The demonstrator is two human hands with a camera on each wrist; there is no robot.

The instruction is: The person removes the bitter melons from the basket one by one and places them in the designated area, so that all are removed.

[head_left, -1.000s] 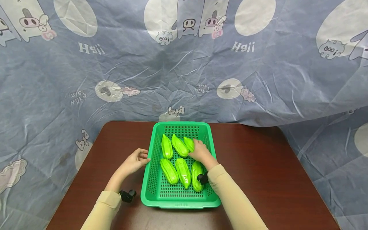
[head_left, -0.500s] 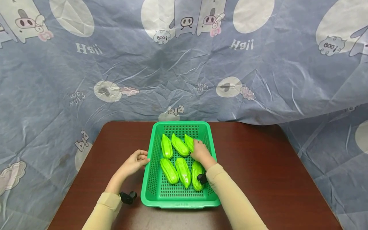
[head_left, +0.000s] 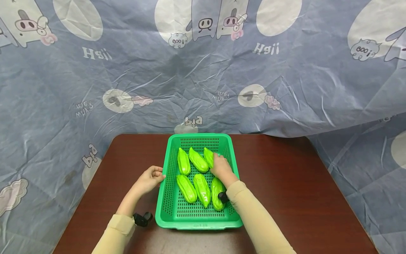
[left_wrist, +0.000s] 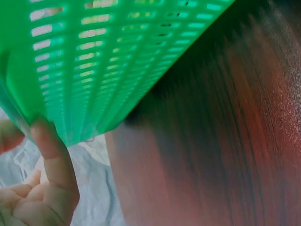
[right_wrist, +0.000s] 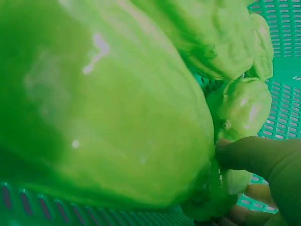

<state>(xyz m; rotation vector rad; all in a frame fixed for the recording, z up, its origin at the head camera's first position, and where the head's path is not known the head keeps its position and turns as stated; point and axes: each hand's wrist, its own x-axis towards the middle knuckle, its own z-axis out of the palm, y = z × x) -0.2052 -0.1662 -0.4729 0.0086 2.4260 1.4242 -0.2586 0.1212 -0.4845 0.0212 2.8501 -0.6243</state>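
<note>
A green perforated plastic basket (head_left: 200,225) holds several glossy, bright green, elongated gourd-like vegetables in two rows. At the basket's left rim is my left hand (head_left: 149,180); the left wrist view shows its thumb and fingers pinching that rim. My right hand (head_left: 222,168) reaches inside and grips the far-right green gourd (head_left: 208,157), whose near end is hidden under the fingers. In the right wrist view, the thumb (right_wrist: 249,153) presses against this gourd. Below the wrist lies the near-right green gourd (head_left: 217,197), very close to the camera in the right wrist view.
Left of the gripped gourd lie two more green gourds in the far row, including the middle one (head_left: 198,160). The near row has a left gourd (head_left: 187,189) and a middle one (head_left: 202,191). The basket stands on a dark reddish-brown table (head_left: 285,190), with a printed grey-blue cloth (head_left: 203,77) behind.
The far-right gourd has shifted slightly to the right, still in the right hand's fingers. My left hand stays at the rim; the head view has tilted very slightly.
</note>
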